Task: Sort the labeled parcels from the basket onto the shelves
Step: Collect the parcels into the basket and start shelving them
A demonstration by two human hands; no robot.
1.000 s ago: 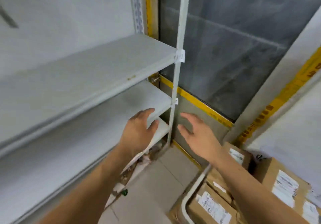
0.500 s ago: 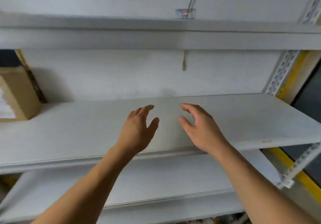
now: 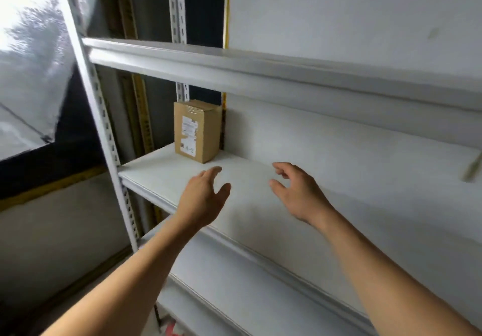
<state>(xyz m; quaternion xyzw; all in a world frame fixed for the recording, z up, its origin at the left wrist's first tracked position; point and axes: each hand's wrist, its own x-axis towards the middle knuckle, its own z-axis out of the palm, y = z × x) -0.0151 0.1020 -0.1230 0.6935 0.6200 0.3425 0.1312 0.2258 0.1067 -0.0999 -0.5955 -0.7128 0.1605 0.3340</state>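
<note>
Cardboard parcel (image 3: 197, 131) stood upright at the white shelf's (image 3: 339, 205) far left; near it, left hand (image 3: 202, 200) and right hand (image 3: 300, 192) hovered, fingers spread, holding nothing.

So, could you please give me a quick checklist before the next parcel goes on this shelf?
1. Left hand free: ok, fingers relaxed, holding nothing.
2. Right hand free: ok, holding nothing.
3. Room on the middle shelf: ok, bare board right of the cardboard parcel.
4. Parcel standing stable: ok, upright at the shelf's left end, label facing out.
5. Its label text: partly legible, seems to read A-2.
6. Basket within reach: cannot tell, out of view.
</note>
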